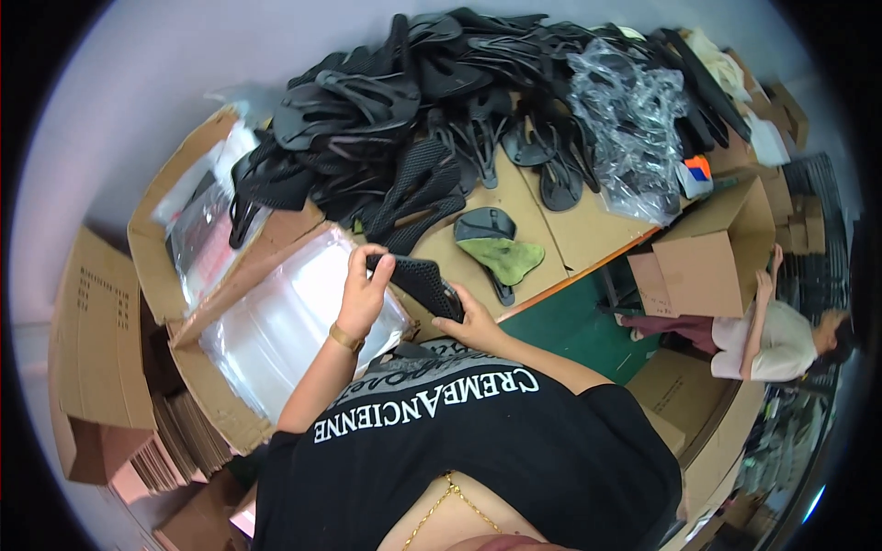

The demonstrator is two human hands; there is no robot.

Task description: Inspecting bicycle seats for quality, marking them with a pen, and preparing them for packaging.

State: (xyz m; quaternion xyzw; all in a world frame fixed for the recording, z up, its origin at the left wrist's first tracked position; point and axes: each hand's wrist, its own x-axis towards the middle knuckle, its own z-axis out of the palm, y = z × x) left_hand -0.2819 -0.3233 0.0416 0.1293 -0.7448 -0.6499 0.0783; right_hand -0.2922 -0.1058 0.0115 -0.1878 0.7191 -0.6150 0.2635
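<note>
Both of my hands hold a black bicycle saddle [413, 280] with a honeycomb-textured surface, close in front of my body. My left hand [363, 289] grips its left end, the thumb lying along the edge. At the right end, the fingers of my right hand [470, 321] close around the lower part. On the cardboard-covered table just beyond lies another black saddle [480, 223], partly covered by a green cloth [505, 261]. A large heap of similar black saddles [354, 106] fills the far side of the table.
Clear plastic bags [629, 119] lie over part of the heap. To the left stands an open carton [184, 340] with clear plastic sleeves [285, 312]. At right, another person [767, 340] is beside an open cardboard box [707, 257]. The table's orange edge [579, 275] borders a green floor.
</note>
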